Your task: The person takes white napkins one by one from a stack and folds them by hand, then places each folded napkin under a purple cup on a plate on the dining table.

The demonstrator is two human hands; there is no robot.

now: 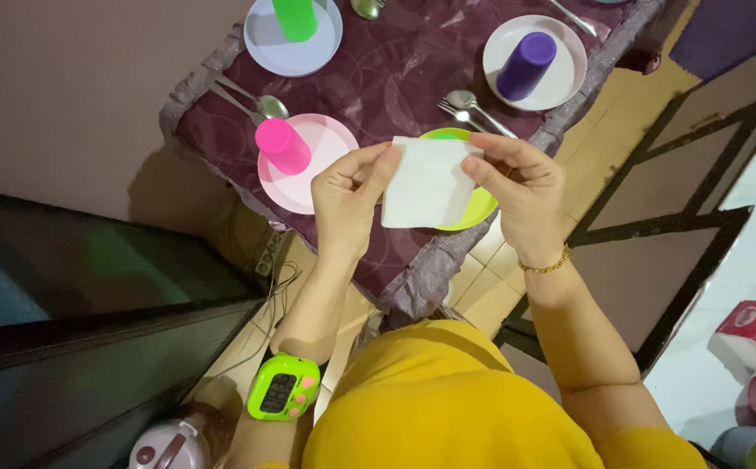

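A white paper napkin [426, 184] is held between both hands above a small table with a maroon cloth [378, 78]. My left hand [349, 198] pinches its left edge and my right hand [521, 187] pinches its upper right corner. Under the napkin lies a lime green plate [480, 206], mostly hidden. To the left, a pink cup [282, 145] stands upside down on a pink plate [330, 139].
A purple cup [525, 66] stands on a white plate [565, 48], and a green cup [295, 17] on a pale blue plate [308, 52]. Spoons and forks [469, 106] lie between the plates. A green timer [283, 387] is strapped to my left arm. A tissue pack [755, 334] sits at the right.
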